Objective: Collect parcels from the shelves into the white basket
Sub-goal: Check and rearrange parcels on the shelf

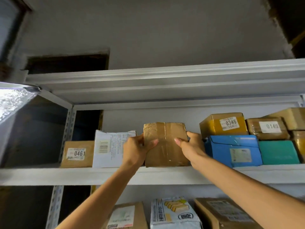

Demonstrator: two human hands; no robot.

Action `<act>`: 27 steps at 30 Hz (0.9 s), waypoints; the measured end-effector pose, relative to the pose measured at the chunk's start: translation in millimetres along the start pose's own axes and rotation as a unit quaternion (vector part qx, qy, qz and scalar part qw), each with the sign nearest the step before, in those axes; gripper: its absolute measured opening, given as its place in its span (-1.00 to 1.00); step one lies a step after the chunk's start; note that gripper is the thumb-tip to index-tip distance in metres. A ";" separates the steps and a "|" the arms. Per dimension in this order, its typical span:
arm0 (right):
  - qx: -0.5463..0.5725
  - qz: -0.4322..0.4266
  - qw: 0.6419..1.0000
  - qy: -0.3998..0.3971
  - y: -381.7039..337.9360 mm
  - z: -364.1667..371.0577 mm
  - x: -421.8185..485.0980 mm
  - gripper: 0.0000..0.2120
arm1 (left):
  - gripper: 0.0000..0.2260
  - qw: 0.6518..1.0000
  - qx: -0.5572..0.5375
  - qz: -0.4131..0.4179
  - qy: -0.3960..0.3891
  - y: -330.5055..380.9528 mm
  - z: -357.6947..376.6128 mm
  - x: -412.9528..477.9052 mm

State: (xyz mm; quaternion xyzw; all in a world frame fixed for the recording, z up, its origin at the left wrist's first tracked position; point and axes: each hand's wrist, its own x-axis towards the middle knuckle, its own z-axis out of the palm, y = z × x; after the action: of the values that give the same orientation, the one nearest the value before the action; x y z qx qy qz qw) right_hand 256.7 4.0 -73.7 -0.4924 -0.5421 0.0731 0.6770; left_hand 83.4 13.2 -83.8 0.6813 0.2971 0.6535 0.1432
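- Two bare forearms reach up from the bottom of the view to the middle shelf (49, 176) of a white metal rack.
- Below that shelf lie a cardboard parcel with a white label (127, 215), a white printed bag (173, 214) and a brown box (222, 214).
- Left of the hands, a white mailer bag (109, 149) leans just beside a carton marked 0461 (77, 153).
- To the right, a blue box (234, 149) and a teal box (279, 152) carry a yellow carton marked 0346 (224, 123) and a taped one marked 0140 (267, 128).
- Between these stands the brown taped parcel (166, 146), upright at the shelf's front edge.
- Left hand (137, 149) grips its left edge, with the thumb across the front.
- Right hand (191, 146) grips its right edge, with the thumb on the front and the fingers curled round the side.
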 end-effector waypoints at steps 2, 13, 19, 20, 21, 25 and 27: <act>-0.019 -0.006 1.000 0.015 0.3 1.7 -1.6 -0.59 | -0.82 0.998 0.055 0.041 0.011 2.1 6.0 -6.1; -0.032 -0.067 0.996 -0.041 18.9 9.3 -9.1 -0.56 | -0.40 0.948 0.269 0.126 0.111 -15.5 9.1 -11.3; -0.044 -0.060 0.996 -0.040 19.6 16.3 -7.0 -0.52 | -0.38 0.934 0.318 0.126 0.106 -18.2 5.7 -9.7; -0.045 -0.062 0.996 -0.039 19.9 15.9 -7.7 -0.50 | -0.39 0.936 0.313 0.126 0.104 -17.0 5.1 -9.3; -0.046 -0.064 0.996 -0.039 19.8 14.5 -9.3 -0.49 | -0.40 0.937 0.311 0.123 0.098 -15.5 4.4 -9.0; -0.100 -0.095 0.989 -0.049 15.3 3.5 -17.3 -0.38 | -0.44 0.940 0.316 0.104 0.072 -6.2 0.5 -9.3; -0.145 -0.143 0.978 -0.044 10.7 -7.1 -20.0 -0.36 | -0.46 0.938 0.322 0.111 0.069 0.6 1.4 -12.2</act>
State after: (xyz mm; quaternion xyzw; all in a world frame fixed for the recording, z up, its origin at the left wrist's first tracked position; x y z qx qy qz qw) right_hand 259.1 -7.5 -94.5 -0.4992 -0.6407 -0.0827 0.5774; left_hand 85.3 5.8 -93.4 0.6726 0.4238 0.5799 -0.1783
